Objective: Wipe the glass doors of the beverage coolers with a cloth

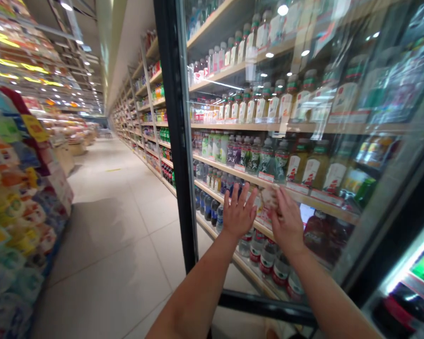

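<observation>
Both bare hands reach up to the glass door (212, 56), whose dark-framed pane stands right in front of the person; the left hand (239, 213) has its fingers spread apart, and the right hand (288, 221) has its fingers close together and lightly bent, each at the glass, though whether every fingertip touches cannot be told. Beside the door, low on the right, lies a dark bottle (403, 310) with a red band. Through the pane, the lower shelf bears clear bottles (267, 256) with red and white labels, their contents looking colourless. Above them, large bottles (313, 165) hold an amber liquid behind white labels, next to smaller bottles in green and purple wrappers that hide what is inside. A higher row of bottles (286, 103) is amber too, pale-labelled and partly lost in reflections. Left across the floor (116, 226), a stacked display (17, 202) carries bright packs, too blurred to read. Farther off, wall shelves (137, 106) of coloured bottles recede along the aisle.
</observation>
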Demonstrator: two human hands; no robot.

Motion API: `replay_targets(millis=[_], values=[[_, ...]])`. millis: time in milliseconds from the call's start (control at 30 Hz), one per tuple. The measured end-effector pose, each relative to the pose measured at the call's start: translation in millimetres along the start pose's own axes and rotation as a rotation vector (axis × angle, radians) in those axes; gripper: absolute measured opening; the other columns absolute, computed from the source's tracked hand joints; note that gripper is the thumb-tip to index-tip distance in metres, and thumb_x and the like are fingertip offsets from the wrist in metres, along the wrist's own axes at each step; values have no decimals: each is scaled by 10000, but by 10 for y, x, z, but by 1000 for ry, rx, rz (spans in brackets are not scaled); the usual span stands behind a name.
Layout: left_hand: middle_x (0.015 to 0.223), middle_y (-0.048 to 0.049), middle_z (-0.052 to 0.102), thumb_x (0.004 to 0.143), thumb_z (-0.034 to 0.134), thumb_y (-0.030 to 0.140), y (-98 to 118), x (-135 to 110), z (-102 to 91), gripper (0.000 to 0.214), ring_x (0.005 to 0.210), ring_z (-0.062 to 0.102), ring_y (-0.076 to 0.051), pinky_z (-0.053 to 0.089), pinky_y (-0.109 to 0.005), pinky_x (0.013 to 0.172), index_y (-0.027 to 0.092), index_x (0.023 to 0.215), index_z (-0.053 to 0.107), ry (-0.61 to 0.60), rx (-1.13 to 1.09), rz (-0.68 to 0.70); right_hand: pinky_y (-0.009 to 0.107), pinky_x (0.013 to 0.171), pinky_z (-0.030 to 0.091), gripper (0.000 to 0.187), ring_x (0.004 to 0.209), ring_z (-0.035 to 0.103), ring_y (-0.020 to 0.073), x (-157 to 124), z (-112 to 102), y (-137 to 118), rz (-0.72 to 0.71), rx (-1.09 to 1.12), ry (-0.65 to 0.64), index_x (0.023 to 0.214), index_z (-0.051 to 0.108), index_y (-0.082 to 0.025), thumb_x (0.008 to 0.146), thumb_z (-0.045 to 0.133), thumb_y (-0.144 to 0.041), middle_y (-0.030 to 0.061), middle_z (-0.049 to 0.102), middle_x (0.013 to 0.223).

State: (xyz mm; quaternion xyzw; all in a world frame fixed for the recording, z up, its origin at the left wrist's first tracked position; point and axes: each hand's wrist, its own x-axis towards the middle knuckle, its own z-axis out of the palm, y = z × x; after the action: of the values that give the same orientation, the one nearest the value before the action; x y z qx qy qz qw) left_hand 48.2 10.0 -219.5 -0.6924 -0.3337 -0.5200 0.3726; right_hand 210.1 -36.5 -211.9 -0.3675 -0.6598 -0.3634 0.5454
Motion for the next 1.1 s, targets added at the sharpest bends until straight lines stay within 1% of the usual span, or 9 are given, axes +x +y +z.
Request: replay_targets(millis=[167, 267, 333, 500, 667, 767, 900, 1000, 1100], values=[[1663, -182, 251, 1055, 361, 247, 164, 20, -200, 572, 1574, 138, -324, 227, -558, 1261, 111, 1605, 281, 38, -130, 50, 439, 1186, 465, 721, 1473, 431, 253, 16, 110, -124, 136, 142, 26, 1654, 156, -235, 1026, 509, -253, 133, 399, 1599], [1648, -110, 325, 1092, 215, 338, 322, 92, -342, 543, 1557, 237, -282, 320, -487, 1247, 159, 1591, 331, -29, -198, 121, 396, 1122, 530, 635, 1442, 478, 239, -88, 68, -181, 60, 192, -19, 1650, 189, -224, 1056, 400, -299, 120, 429, 1584], [1632, -123, 353, 1098, 166, 366, 384, 158, -384, 572, 1554, 247, -277, 331, -476, 1247, 118, 1574, 363, -101, -235, 53, 378, 1109, 538, 616, 1426, 499, 234, -58, -47, -125, 25, 224, -35, 1636, 247, -220, 1048, 414, -299, 117, 454, 1568], [1628, -155, 345, 1074, 394, 275, 441, 189, -290, 482, 1566, 189, -303, 346, -500, 1236, 83, 1513, 448, -130, -212, -103, 495, 1245, 337, 631, 1503, 384, 269, 345, -314, 368, -27, -36, 142, 1614, 313, -238, 1007, 478, -180, 112, 438, 1580], [1535, -178, 452, 1005, 538, 151, 500, -9, -195, 384, 1477, 356, -363, 392, -554, 1172, 187, 1375, 636, 40, -77, -195, 508, 1298, 103, 641, 1588, 143, 265, 431, -199, 760, -9, -412, 2, 1647, 182, -200, 1072, 419, -355, 117, 285, 1654], [1374, -182, 577, 1005, 500, 97, 387, 84, -180, 393, 1342, 518, -298, 466, -464, 1117, 185, 1358, 650, 140, -107, -171, 461, 1306, 70, 645, 1595, 104, 238, 328, -125, 792, -10, -445, -3, 1650, 168, -205, 1075, 409, -371, 96, 261, 1666], [1391, -159, 584, 1003, 383, 35, 238, 473, -166, 499, 1399, 478, -258, 419, -439, 1182, 167, 1451, 561, 202, -161, -101, 450, 1309, 58, 682, 1591, 135, 238, 269, -104, 762, 9, -446, 0, 1653, 151, -222, 1058, 459, -352, 89, 282, 1660], [1511, -166, 494, 1001, 353, 71, 353, 549, -129, 508, 1496, 354, -291, 357, -499, 1233, 123, 1480, 513, 150, -196, -83, 439, 1309, 61, 692, 1589, 149, 234, 275, -100, 748, 18, -444, 17, 1651, 160, -221, 1049, 480, -339, 85, 307, 1650], [1551, -141, 470, 1011, 435, 166, 543, 377, -53, 439, 1539, 265, -322, 289, -528, 1266, 116, 1431, 553, 33, -196, 22, 423, 1309, 61, 668, 1589, 148, 221, 274, -94, 744, 15, -451, 44, 1648, 183, -213, 1053, 463, -330, 81, 316, 1646]])
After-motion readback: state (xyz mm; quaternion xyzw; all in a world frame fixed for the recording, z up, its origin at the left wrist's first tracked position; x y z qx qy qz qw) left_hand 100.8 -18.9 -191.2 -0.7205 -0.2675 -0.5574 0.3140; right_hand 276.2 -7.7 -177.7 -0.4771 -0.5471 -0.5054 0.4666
